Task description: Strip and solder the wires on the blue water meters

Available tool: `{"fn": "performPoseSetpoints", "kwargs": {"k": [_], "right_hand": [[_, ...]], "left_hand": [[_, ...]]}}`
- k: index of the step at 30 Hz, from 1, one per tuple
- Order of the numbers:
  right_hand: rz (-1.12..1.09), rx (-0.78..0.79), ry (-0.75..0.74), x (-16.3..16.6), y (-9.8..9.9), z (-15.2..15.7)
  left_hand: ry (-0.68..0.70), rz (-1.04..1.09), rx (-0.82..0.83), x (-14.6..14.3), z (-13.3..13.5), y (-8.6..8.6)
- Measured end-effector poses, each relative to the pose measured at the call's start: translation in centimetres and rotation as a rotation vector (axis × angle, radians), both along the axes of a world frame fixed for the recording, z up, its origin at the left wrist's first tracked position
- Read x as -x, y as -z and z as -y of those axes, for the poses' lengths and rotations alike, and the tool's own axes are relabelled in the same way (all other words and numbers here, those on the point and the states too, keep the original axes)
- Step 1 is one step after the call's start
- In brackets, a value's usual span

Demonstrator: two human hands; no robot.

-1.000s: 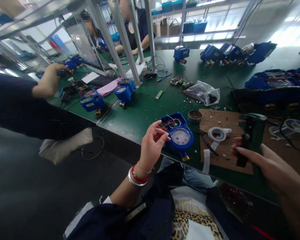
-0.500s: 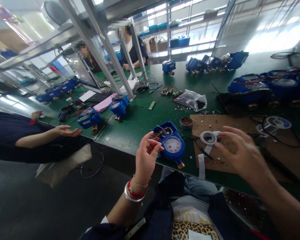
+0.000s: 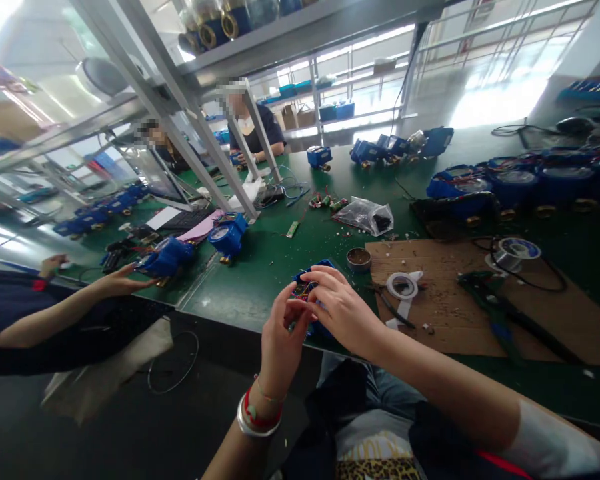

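Note:
A blue water meter (image 3: pixel 324 264) lies at the table's front edge, mostly covered by my hands. Thin coloured wires (image 3: pixel 307 289) show in its open compartment, close to my fingertips. My left hand (image 3: pixel 284 333) is closed in a pinch at the meter's left side; what it grips is too small to make out. Over the meter, my right hand (image 3: pixel 345 310) is closed too, its fingertips meeting those of my left hand and hiding whatever lies between. To the right, a roll of white tape (image 3: pixel 414 285) rests on a cardboard sheet (image 3: pixel 445 337) by dark-handled pliers (image 3: pixel 395 308).
A round tin (image 3: pixel 359 260) stands behind the cardboard. Farther right are a solder spool (image 3: pixel 517 252), a green tool (image 3: pixel 485 300) and a row of blue meters (image 3: pixel 513 187). At left, a co-worker's hand (image 3: pixel 117 283) touches another meter (image 3: pixel 165 257). A plastic bag (image 3: pixel 365 215) lies behind.
My right hand has left the tape roll and moved left onto the meter, joining my left hand. The co-worker's hand has reached the meter at left. The view has shifted somewhat.

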State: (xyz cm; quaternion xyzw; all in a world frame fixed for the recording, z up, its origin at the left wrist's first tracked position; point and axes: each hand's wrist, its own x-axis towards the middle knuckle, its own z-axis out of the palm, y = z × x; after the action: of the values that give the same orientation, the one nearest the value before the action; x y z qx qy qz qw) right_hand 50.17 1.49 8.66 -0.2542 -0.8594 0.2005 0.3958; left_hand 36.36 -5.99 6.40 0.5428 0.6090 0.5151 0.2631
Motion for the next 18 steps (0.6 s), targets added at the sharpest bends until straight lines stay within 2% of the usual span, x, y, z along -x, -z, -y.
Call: {"fn": "performPoseSetpoints", "kwargs": {"k": [3,6,9,11,14,18], "right_hand": [[-0.069,0.011,0.018,0.4,0.1,0.1],[-0.118,0.024,0.02,0.7,0.2,0.4],[-0.111,0.057,0.006,0.2,0.0,0.5],[-0.056,0.109,0.024,-0.7,-0.3,-0.7],[0.014,0.165,0.189,-3.0,-0.5,-5.4],[0.129,0.22,0.556,-7.1,0.3,-15.2]], "left_hand": [[-0.047,-0.159,0.024,0.1,0.1,-0.2],[-0.089,-0.309,-0.017,0.3,0.2,-0.4],[-0.089,-0.29,-0.063,0.5,0.3,-0.5],[-0.089,-0.213,-0.063,0.6,0.2,-0.4],[-0.092,-0.095,-0.043,0.7,0.0,-0.2],[-0.116,-0.064,-0.028,0.8,0.0,-0.1]]}}
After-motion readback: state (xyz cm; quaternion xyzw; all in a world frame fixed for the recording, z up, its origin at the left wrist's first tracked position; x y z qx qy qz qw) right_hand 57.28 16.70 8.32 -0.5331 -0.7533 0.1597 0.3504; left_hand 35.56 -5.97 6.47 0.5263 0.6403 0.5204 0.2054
